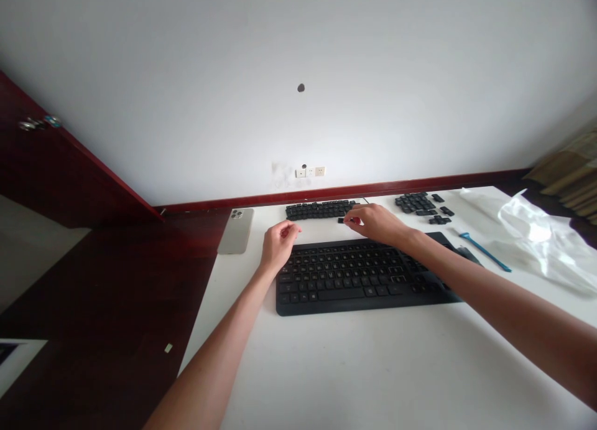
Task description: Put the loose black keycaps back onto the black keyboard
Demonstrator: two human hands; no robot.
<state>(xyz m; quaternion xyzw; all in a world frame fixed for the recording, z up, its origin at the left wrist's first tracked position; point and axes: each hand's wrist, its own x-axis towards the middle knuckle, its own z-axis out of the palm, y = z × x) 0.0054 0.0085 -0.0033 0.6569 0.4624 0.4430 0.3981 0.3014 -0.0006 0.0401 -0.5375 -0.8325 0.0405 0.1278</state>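
Observation:
A black keyboard (345,294) lies on the white table, its keys in place where I can see them. Over its upper left corner, my left hand (278,246) has its fingers curled in toward the thumb, and nothing shows in them. My right hand (377,222) reaches past the keyboard's back edge with fingertips pinched at a small black keycap (341,220). Just beyond lie rows of loose black keycaps (321,210). My right forearm hides part of the keyboard's right side.
More loose keycaps (414,203) are grouped at the back right. A blue stick-like tool (485,252) lies right of the keyboard, beside a crumpled clear plastic bag (536,231). A phone (236,231) rests face down near the table's left edge. The wall (373,106) stands behind.

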